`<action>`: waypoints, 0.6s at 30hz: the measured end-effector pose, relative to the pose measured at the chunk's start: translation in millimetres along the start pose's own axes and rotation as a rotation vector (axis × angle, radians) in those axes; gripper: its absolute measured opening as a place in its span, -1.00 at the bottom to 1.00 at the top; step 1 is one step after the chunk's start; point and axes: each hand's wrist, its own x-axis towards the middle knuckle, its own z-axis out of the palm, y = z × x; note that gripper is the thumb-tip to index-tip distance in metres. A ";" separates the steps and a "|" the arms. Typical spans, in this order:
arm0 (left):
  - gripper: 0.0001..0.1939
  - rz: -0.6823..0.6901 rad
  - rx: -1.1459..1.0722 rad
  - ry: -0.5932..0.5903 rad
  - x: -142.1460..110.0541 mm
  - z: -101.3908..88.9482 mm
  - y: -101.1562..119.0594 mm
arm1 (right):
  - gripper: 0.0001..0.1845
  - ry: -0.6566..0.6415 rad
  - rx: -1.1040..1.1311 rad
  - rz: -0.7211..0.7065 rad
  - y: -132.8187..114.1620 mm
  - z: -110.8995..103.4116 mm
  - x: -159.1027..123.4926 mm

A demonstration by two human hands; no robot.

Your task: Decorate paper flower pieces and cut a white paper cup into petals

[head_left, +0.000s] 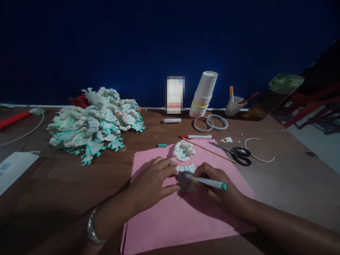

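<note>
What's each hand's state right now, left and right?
Left hand: open, fingertips at the left edge of a small, white, squarish paper piece.
Right hand: closed, holding a slim white marker with a green end.

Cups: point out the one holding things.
The lone cup, mouth up, with an orange item and a red item in it; the others are nested upside down in a stack.

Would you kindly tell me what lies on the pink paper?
A curly-edged paper face, a white paper piece and part of a thin stick show on it. The left hand and right hand, holding a green-ended marker, cover patches; anything beneath them is hidden.
</note>
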 end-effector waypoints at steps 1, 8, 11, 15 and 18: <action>-0.79 0.000 -0.001 0.000 0.0 -0.1 0.0 | -0.92 0.002 -0.002 -0.003 -0.2 0.1 0.3; -0.79 -0.012 0.000 0.010 0.1 0.9 -0.4 | -0.90 0.029 0.015 -0.012 2.5 1.5 0.0; -0.79 -0.006 -0.003 0.008 0.2 1.0 -0.2 | -0.92 0.024 0.016 -0.012 5.0 2.0 -0.4; -0.78 0.002 -0.001 0.008 0.9 1.8 -0.9 | -0.92 0.024 0.014 -0.003 5.8 2.6 1.0; -0.78 0.000 0.000 0.009 0.9 2.6 -1.7 | -0.93 0.020 0.015 0.001 5.1 2.4 1.7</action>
